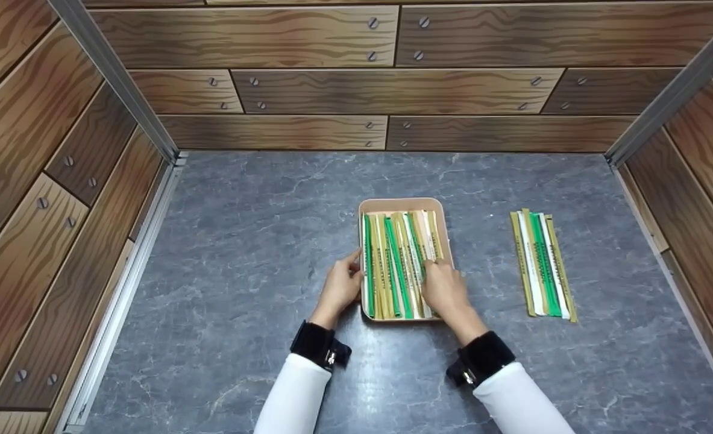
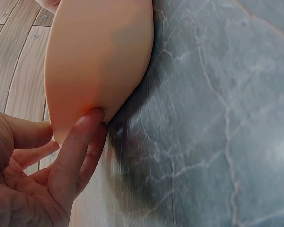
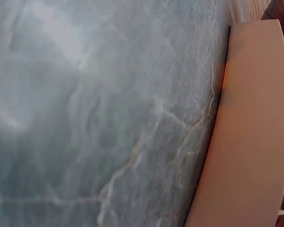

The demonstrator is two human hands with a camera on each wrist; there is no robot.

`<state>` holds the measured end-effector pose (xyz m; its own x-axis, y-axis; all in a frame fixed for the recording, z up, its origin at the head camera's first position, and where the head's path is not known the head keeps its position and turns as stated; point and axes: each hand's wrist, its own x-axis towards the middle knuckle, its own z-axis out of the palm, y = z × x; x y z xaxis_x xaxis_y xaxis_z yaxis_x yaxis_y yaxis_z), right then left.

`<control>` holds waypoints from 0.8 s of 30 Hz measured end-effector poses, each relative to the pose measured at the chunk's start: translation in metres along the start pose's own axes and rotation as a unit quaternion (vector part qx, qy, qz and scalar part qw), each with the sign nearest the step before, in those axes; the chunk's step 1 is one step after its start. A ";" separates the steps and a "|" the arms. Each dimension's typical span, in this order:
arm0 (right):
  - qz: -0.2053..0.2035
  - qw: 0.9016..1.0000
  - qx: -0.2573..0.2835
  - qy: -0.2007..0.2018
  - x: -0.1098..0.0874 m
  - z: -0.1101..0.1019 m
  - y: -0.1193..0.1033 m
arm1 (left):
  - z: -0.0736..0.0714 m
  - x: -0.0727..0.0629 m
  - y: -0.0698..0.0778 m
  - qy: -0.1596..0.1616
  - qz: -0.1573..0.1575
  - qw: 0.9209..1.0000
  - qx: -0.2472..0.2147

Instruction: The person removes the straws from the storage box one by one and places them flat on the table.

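Note:
A tan rectangular tray (image 1: 445, 232) holds several long, thin wrapped sticks (image 1: 384, 271) in green, gold and white, laid lengthwise side by side with printing along them. My left hand (image 1: 339, 286) grips the tray's left side. In the left wrist view its thumb is at the rim and the other fingers press the outer wall (image 2: 102, 52). Over the tray's right side, my right hand (image 1: 446, 289) has its fingers curled down among the sticks, at the lower end of a pale one (image 1: 428, 238). The hand hides what its fingertips pinch.
To the right of the tray, a row of similar gold, white and green sticks (image 1: 543, 265) lies on the grey marbled table (image 1: 260, 241). Wood-patterned panels (image 1: 320, 90) close off the back and both sides, with metal posts (image 1: 127, 78) at the corners.

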<state>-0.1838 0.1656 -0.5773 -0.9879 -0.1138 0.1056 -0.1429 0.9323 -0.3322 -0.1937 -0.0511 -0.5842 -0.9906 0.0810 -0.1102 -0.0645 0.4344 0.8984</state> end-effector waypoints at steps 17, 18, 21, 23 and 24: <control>-0.006 1.000 0.005 0.007 0.000 -0.001 -0.001 | 0.001 0.000 -0.001 -0.002 -0.004 1.000 -0.015; -0.002 1.000 0.014 0.004 0.000 -0.002 -0.001 | 0.001 0.000 0.000 -0.002 -0.005 1.000 -0.016; 0.022 0.998 0.056 -0.016 0.002 -0.007 0.002 | 0.000 0.000 0.000 -0.004 -0.008 1.000 -0.020; 0.043 0.995 0.088 -0.032 0.002 -0.012 0.004 | 0.000 0.000 0.001 -0.005 -0.009 1.000 -0.021; 0.051 0.993 0.104 -0.037 0.002 -0.015 0.004 | 0.000 0.000 0.001 -0.004 -0.008 1.000 -0.022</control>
<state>-0.1856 0.1745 -0.5649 -0.9985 -0.0552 -0.0056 -0.0440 0.8499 -0.5251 -0.1934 -0.0508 -0.5834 -0.9884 0.0828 -0.1275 -0.0848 0.3960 0.9143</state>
